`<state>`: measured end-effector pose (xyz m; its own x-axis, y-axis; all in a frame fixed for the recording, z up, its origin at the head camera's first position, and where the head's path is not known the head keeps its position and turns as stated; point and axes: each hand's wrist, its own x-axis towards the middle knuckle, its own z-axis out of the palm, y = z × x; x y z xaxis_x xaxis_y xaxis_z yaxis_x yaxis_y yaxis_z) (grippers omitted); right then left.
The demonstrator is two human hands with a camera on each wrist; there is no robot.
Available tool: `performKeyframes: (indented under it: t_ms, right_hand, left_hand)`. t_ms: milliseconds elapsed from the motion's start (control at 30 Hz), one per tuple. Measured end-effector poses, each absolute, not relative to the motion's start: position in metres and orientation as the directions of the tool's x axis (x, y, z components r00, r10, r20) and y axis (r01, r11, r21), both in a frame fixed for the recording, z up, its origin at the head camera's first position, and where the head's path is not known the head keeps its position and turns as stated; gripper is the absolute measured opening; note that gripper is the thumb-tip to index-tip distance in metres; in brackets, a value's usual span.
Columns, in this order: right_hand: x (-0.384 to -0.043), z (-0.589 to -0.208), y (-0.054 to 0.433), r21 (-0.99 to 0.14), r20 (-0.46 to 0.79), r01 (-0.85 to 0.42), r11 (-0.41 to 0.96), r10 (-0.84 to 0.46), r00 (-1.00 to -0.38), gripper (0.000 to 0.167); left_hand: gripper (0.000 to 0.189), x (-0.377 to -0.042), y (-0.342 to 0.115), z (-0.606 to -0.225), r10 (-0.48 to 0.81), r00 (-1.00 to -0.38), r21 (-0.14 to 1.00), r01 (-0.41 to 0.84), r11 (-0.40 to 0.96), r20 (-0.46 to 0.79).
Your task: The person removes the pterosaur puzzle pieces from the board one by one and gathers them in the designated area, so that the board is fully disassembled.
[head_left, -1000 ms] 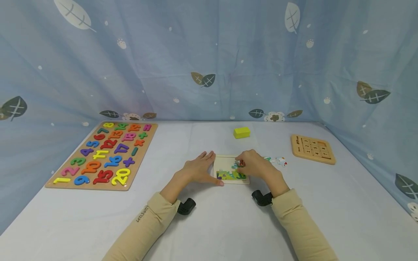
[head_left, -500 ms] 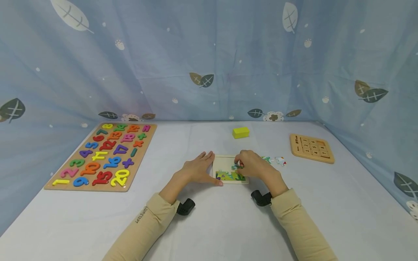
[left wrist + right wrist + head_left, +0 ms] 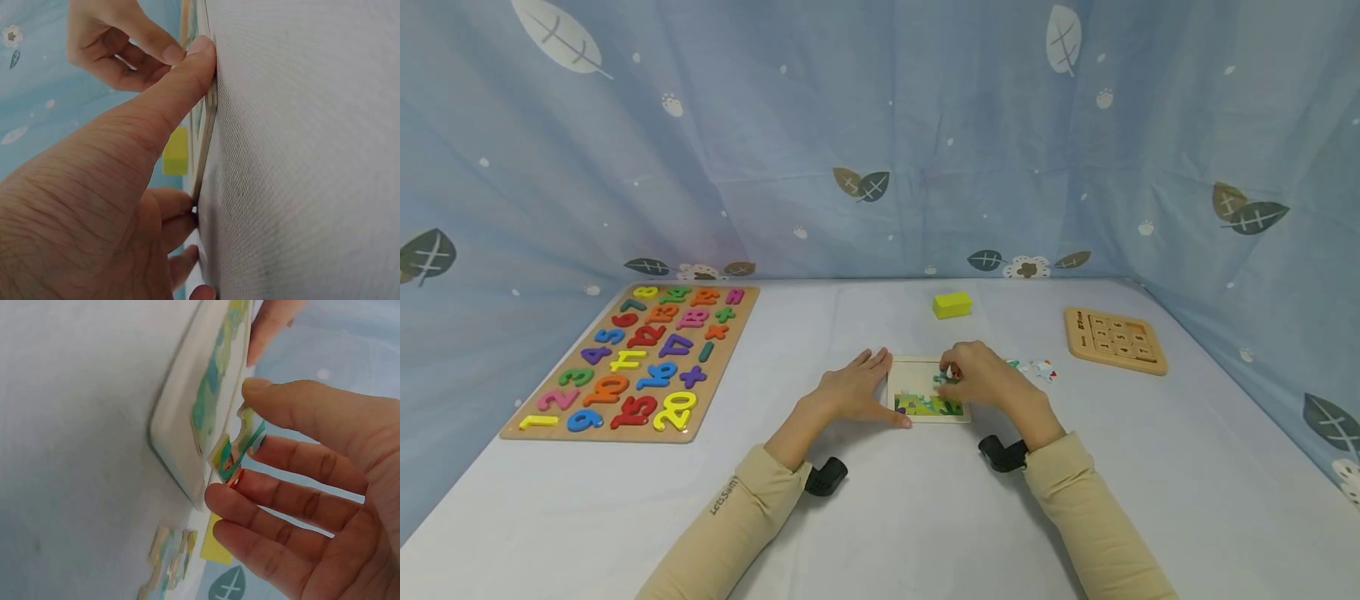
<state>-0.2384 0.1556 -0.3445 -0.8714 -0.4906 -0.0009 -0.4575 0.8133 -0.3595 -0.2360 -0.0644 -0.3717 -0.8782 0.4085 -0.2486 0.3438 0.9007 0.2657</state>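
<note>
- Number board (image 3: 721,358): flat on the left of the table (image 3: 880,533), well apart from the hands. Probably parked there to leave working room.
- Left hand (image 3: 853,396): fingers and thumb spread wide, nothing gripped. Thumb lies on the near edge of the tray, fingertips by its far left corner. Reads as bracing against sliding.
- Puzzle tray (image 3: 917,377): middle of the table, between the hands, in easy reach of both. Fitted pieces (image 3: 928,406) fill the near part; bare wood shows in the far left part.
- Puzzle piece (image 3: 234,450): over the right part of the tray, tilted. Held at its edges, perhaps so the cutout can be lined up. Contact with the tray: cannot tell.
- Yellow block (image 3: 952,305): beyond the tray, out of the way.
- Right hand (image 3: 981,375): fingers bent in, thumb opposed, pinching the piece.
- Loose pieces (image 3: 1043,369): right of the tray, near the right hand, presumably for short reaches.
- Wooden number puzzle (image 3: 1116,342): far right, apart; seemingly set aside.
</note>
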Motion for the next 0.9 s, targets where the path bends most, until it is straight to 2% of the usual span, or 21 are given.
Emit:
performKeyframes:
  t_ms: [267, 900]
  right_hand:
    - [-0.240, -0.334, 0.174, -0.408, 0.026, -0.426, 0.808, -0.456, -0.890, 0.030]
    - [-0.240, -0.322, 0.221, -0.428, -0.057, -0.358, 0.830, -0.420, -0.906, 0.025]
  left_hand:
    - [0.112, -0.236, -0.065, -0.372, 0.409, -0.878, 0.271, 0.342, 0.900, -0.250]
    - [0.111, -0.234, -0.064, -0.370, 0.409, -0.877, 0.288, 0.335, 0.897, -0.253]
